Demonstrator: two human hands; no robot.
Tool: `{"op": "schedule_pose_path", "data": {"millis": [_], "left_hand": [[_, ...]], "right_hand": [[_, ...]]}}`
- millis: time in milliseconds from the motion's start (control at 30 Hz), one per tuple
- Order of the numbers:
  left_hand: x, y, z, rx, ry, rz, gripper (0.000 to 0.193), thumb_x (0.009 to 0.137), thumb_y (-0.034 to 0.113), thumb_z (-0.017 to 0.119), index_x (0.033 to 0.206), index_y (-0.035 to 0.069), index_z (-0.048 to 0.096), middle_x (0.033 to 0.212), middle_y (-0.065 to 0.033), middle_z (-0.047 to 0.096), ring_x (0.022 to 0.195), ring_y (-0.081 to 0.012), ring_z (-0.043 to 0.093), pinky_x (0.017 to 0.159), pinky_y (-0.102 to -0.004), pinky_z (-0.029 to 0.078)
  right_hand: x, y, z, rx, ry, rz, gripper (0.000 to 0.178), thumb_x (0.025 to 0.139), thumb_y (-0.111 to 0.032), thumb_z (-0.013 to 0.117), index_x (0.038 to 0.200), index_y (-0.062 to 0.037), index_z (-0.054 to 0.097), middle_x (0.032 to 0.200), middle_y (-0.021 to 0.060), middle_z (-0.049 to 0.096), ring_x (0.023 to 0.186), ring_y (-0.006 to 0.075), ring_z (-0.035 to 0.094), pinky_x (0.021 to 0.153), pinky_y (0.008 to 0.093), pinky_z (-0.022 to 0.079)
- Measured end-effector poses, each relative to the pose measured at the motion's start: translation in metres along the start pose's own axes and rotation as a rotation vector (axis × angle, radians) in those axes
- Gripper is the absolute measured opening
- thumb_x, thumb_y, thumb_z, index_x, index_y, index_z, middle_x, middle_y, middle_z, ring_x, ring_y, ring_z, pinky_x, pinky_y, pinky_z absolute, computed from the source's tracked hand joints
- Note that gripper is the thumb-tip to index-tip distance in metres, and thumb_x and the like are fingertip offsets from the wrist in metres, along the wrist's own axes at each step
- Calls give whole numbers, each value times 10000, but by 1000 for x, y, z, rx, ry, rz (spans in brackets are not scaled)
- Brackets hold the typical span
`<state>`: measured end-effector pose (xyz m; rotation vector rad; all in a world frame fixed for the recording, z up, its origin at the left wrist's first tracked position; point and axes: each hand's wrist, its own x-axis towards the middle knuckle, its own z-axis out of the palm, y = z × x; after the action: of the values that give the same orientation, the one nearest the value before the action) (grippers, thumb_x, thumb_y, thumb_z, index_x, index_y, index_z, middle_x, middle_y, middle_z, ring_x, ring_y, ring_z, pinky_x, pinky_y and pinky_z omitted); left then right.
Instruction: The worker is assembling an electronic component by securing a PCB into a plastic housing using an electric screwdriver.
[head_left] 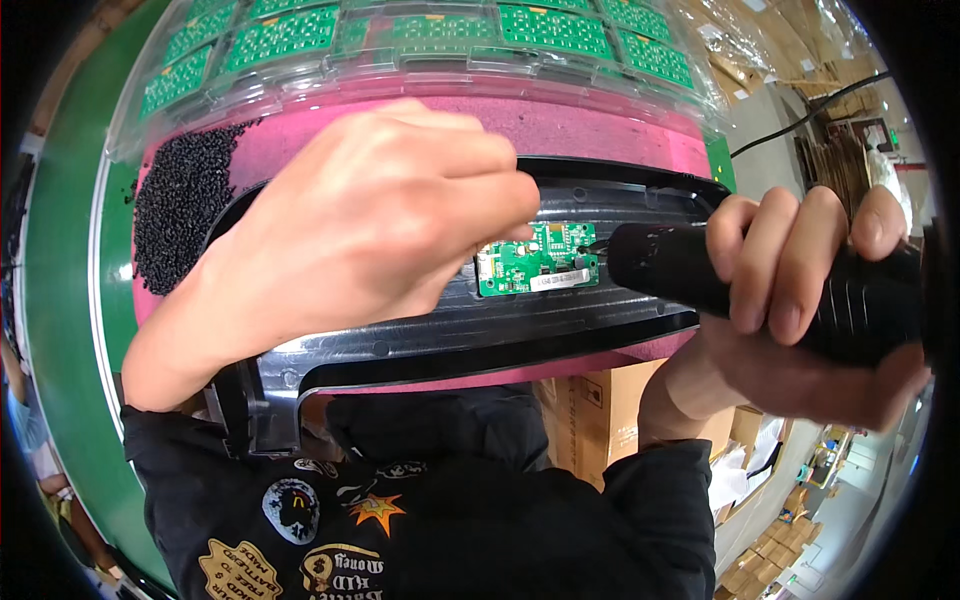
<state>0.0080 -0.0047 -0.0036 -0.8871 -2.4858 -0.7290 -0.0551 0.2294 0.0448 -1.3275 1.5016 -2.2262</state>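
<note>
My right hand (800, 290) is wrapped round a black electric screwdriver (665, 262), which lies nearly level and points left. Its bit meets the right end of a small green circuit board (515, 268). The board sits inside a long black plastic housing (400, 345), open side up. Over the housing's left half hovers my left hand (400, 205), fingers curled together close to the board's upper left corner. Whatever those fingers pinch, if anything, is hidden.
A heap of tiny black screws (185, 210) lies on the pink mat (570, 125) at the left. Behind it stands a clear plastic tray (420, 65) with several green circuit boards. A cardboard box (590, 420) is below the near edge. A black cable (810, 115) runs at the right.
</note>
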Motion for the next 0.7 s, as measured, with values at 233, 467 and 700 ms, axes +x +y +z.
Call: {"op": "schedule_pose_path", "data": {"millis": [233, 467, 700], "left_hand": [[-3, 0, 4, -113, -248, -22, 140, 729, 60, 729, 810, 28, 619, 789, -60, 627, 712, -250, 599, 539, -367, 473], [-3, 0, 2, -130, -461, -103, 129, 794, 104, 700, 880, 25, 645, 812, -63, 674, 705, -262, 619, 570, -376, 498], [2, 10, -6, -139, -578, -317, 134, 820, 107, 686, 783, 16, 595, 1015, -51, 724, 647, -285, 649, 540, -387, 482]], "right_hand": [[2, 25, -15, 3, 239, 86, 543, 912, -593, 457, 1031, -69, 533, 572, 0, 442, 471, 128, 408, 552, 308, 358], [0, 33, -16, -69, 285, 100, 537, 912, -592, 457, 997, -66, 520, 550, 8, 435, 458, 134, 409, 536, 316, 352], [2, 35, -15, -85, 291, 122, 532, 916, -584, 445, 991, -63, 518, 548, 4, 431, 458, 127, 407, 542, 313, 368]]}}
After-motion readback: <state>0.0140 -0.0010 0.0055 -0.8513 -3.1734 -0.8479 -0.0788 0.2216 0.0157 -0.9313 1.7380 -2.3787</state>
